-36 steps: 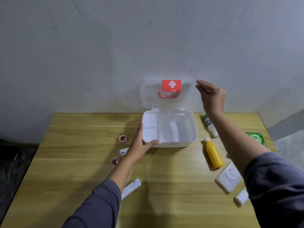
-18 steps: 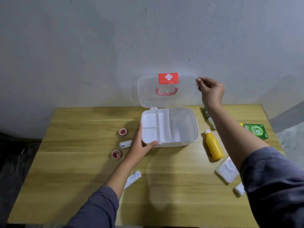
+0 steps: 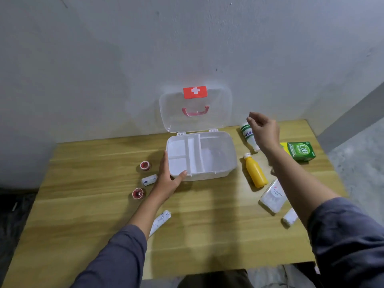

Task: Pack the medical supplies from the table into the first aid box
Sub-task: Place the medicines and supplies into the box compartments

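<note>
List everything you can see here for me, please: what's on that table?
first aid box: 1, clear white, table's far middle, empty, lid up
tape rolls: 2, red-and-white, left of box
bandage rolls: 3, white, two left, one near right
yellow bottle: 1, lying right of box
white bottle: 1, green-striped, far right
green carton: 1, right edge
clear packet: 1, whitish, near right
table: 1, wooden
left hand: on box's corner
right hand: raised, holding nothing
</note>
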`<state>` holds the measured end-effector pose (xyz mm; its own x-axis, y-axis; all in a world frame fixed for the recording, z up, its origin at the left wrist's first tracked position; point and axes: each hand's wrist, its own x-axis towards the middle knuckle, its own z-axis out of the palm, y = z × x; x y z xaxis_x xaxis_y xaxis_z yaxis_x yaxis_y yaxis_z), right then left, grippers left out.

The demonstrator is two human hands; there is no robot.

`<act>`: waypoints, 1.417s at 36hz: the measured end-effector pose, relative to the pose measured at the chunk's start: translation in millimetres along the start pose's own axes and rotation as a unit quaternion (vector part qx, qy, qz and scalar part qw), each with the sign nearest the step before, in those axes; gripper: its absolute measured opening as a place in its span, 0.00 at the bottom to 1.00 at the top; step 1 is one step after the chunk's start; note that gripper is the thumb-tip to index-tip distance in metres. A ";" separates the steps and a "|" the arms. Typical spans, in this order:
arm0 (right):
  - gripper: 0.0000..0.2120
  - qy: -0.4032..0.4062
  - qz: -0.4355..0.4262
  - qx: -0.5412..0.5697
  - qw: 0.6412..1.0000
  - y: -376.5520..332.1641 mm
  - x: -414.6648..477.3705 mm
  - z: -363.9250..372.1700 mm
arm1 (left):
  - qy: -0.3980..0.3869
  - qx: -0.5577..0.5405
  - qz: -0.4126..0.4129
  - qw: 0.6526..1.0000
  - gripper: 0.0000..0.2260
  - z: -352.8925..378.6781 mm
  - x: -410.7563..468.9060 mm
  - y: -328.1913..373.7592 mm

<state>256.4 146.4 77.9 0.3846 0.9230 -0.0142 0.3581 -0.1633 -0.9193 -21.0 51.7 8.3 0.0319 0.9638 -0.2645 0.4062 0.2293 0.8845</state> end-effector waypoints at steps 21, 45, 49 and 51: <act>0.37 -0.174 -0.042 -0.437 0.882 120.7 24.6 -82.6 | 0.053 -0.043 0.018 0.998 0.39 13.7 -1.5 -2.8; 0.38 -0.251 -0.247 -0.416 0.838 -1.5 -37.1 23.0 | 0.029 -0.076 -0.010 0.997 0.41 9.9 -3.6 1.4; 0.40 -0.272 -0.222 -0.466 0.812 -11.0 -32.2 22.4 | 0.023 -0.067 -0.008 0.997 0.41 8.7 -3.9 0.5; 0.41 -0.269 -0.214 -0.495 0.798 -15.8 -29.6 16.9 | 0.024 -0.061 -0.005 0.998 0.40 9.2 -4.4 1.4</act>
<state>225.0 127.5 86.2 -0.2792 0.9403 -0.1944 0.9577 0.2581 -0.1270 -12.2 46.6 7.2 -0.0175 0.9661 -0.2576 0.2928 0.2513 0.9226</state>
